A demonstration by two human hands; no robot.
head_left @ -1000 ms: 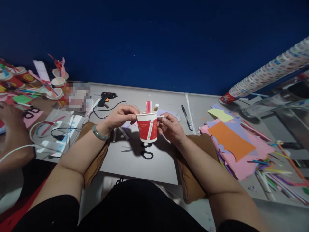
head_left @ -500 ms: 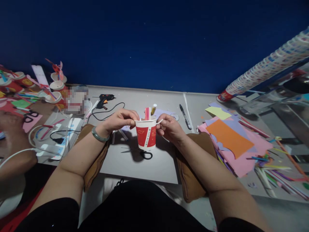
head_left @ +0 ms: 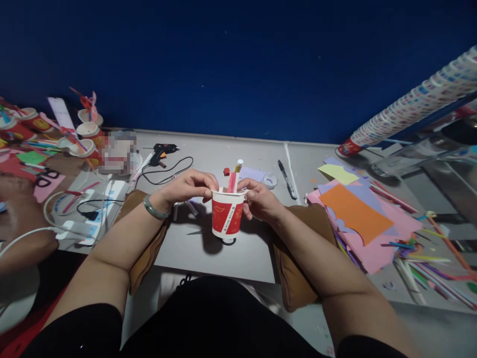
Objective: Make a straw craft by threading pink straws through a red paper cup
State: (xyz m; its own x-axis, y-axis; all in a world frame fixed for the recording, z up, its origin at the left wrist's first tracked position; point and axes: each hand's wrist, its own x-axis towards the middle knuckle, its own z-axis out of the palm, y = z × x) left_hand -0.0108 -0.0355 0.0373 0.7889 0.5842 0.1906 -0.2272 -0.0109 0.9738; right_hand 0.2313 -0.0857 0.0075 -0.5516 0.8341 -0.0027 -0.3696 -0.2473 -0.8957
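A red and white paper cup [head_left: 226, 215] hangs upright just above the table between my hands. My left hand [head_left: 192, 184] pinches its rim on the left, a bracelet on the wrist. The fingers of my right hand [head_left: 261, 199] are closed on the rim at the right. A pink and white strip [head_left: 233, 182] shows above the cup's far rim; whether it stands inside or behind, I cannot tell. Behind it is a tube with a white cap [head_left: 239, 163]. Scissors [head_left: 196, 232] lie below, partly hidden by the cup.
A hot glue gun [head_left: 164, 151], a tape roll [head_left: 270, 181] and a black pen [head_left: 286, 180] lie farther back. Coloured paper [head_left: 354, 214] and a long stack of cups [head_left: 410, 99] are at right. At left are a power strip [head_left: 99, 219], decorated cups [head_left: 88, 131] and another person's arm [head_left: 22, 223].
The cup has come slightly down and toward me, now covering more of the scissors. A white piece at my right fingertips no longer shows. A small red object behind the cup has come into view.
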